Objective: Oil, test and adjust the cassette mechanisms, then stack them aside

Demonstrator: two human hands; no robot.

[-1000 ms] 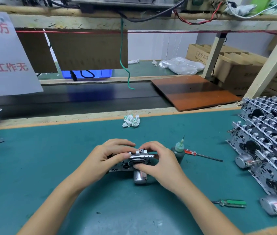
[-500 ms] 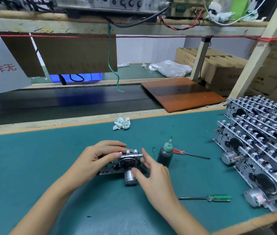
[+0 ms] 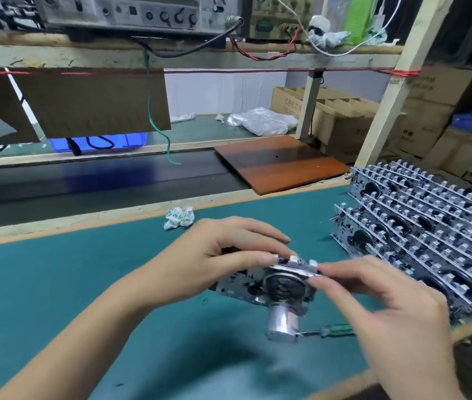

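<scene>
A metal cassette mechanism with a black flywheel and a silver motor can hanging below is lifted above the teal mat. My left hand grips its left end, thumb on the top edge. At its right end, the fingertips of my right hand pinch the mechanism. A large stack of finished mechanisms stands in tilted rows at the right. The oil bottle is hidden behind my hands.
A green-handled screwdriver lies under the mechanism near the front edge. A crumpled wrapper sits by the mat's far edge. Beyond are a dark conveyor belt, a brown board, cardboard boxes and test instruments on the shelf.
Both hands have lifted the mechanism off the mat and carried it right, toward the stack. My right hand, off it half a second ago, holds its right end again.
</scene>
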